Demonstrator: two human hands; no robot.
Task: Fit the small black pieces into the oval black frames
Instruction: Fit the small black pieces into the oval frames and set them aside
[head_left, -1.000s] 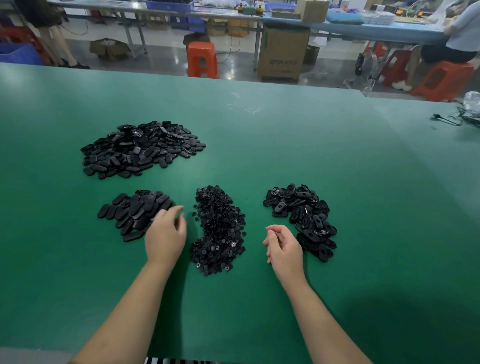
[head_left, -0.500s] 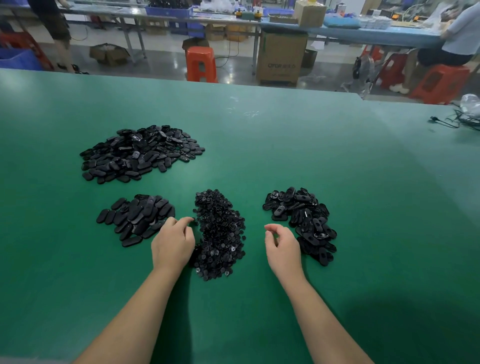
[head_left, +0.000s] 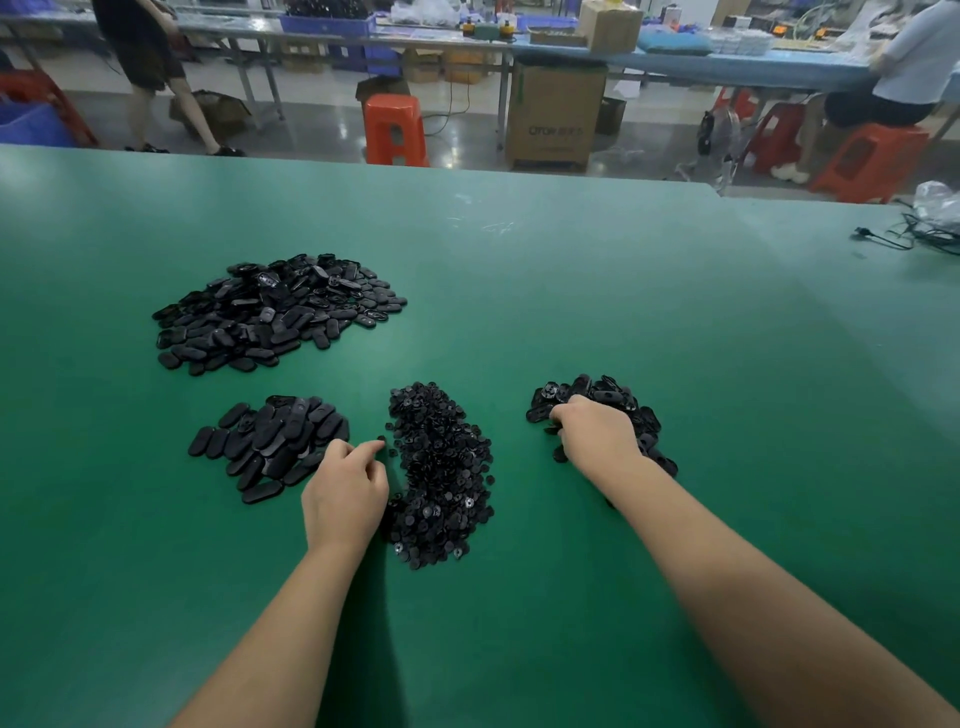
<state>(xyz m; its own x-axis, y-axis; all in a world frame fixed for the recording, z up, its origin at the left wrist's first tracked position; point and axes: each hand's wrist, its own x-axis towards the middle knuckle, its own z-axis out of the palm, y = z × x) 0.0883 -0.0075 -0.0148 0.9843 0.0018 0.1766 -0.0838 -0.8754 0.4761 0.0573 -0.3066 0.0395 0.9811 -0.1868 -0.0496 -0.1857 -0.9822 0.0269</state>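
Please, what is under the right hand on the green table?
The right hand lies on the right pile of oval black frames, its fingers curled down into them. The frames beneath the palm are covered, so whether it grips one cannot be seen.

A factory assembly floor is shown. A broad green work table (head_left: 571, 291) is spread with sorted heaps of small black plastic parts (head_left: 441, 473) and oval black frames (head_left: 275, 306), laid out for hand assembly. Beyond it, a long blue-covered workbench (head_left: 727, 67) is loaded with cardboard boxes (head_left: 610, 23) and blue bins (head_left: 327, 22). A large carton (head_left: 556, 117) and red plastic stools (head_left: 395, 130) are set on the polished concrete floor (head_left: 467, 140), and another worker is seated at the bench (head_left: 904, 78).
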